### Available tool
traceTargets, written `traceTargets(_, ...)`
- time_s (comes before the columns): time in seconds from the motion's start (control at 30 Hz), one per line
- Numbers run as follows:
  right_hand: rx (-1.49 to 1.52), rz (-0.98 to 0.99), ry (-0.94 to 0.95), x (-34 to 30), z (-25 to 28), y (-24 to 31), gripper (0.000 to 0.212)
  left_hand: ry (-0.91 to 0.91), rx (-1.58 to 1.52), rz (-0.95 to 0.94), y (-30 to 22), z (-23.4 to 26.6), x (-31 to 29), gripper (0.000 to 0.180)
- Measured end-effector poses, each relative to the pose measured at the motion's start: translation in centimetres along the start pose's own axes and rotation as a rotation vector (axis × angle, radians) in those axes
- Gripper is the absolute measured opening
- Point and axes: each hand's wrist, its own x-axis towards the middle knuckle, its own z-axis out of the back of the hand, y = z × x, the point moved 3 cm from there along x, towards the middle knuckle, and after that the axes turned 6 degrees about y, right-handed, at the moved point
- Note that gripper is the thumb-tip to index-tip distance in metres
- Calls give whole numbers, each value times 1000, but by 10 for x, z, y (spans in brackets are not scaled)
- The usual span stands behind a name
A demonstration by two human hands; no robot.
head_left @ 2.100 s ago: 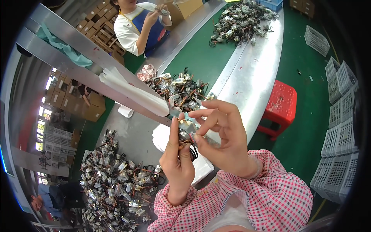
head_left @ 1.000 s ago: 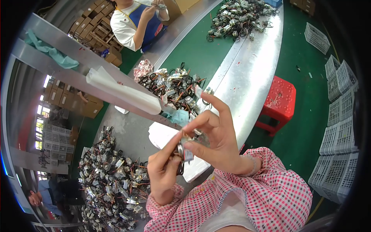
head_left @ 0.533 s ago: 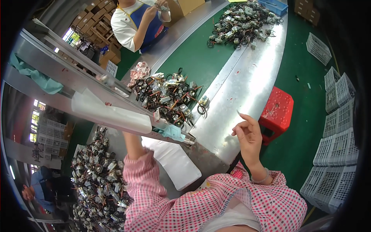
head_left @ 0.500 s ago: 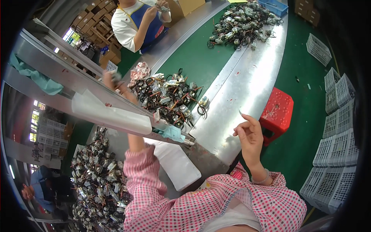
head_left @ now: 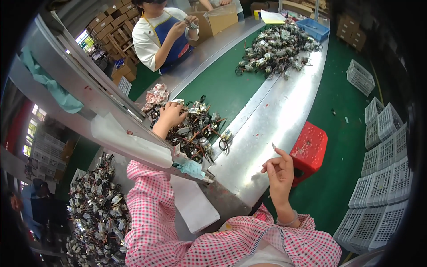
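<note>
Head view: Left hand (head_left: 170, 115) has left the two-handed hold on a part near the chest and is now past the long silver metal rail (head_left: 121, 118), on the near pile of small metal parts with black looped cables and orange-brown leads (head_left: 202, 132). Work looks to be between parts, one likely set down or another being picked; can't tell which.

Left hand: palm down, fingers partly spread and bent over the pile's far-left edge, touching it; underside hidden, so can't tell if it grips anything. Right hand (head_left: 280, 181): alone, above the edge of the silver metal surface (head_left: 249, 167), loosely half-curled, gap at thumb, no cabled part in it. Thin pale sliver (head_left: 274, 146) at its index fingertip, maybe a label, too small to tell. One loose cabled part (head_left: 227, 135) lies just right of the pile.
</note>
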Motion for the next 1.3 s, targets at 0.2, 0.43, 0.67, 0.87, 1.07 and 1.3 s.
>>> traceTargets(0.2, 1, -19, 68, 1, -18, -4, 38, -338, -48, -85, 93, -3, -75, 40)
traceTargets(0.43, 23, 7, 88, 0, -41, 4, 38, -170, -71, 457, 201, 46, -231, 31)
traceTargets(0.67, 42, -18, 159, -2, -60, -4, 38, 84, -91, 722, 283, 20, -364, 21)
traceTargets(0.87, 69, -23, 139, -6, -61, 0, 37, 24, -76, 476, 242, 1, -351, 19)
traceTargets(1.07, 104, -44, 182, -4, -55, -2, 38, 631, 222, 697, 187, -43, -324, 26)
traceTargets(1.3, 128, -18, 134, -4, -42, 2, 36, 773, 347, 712, 189, -58, -326, 33)
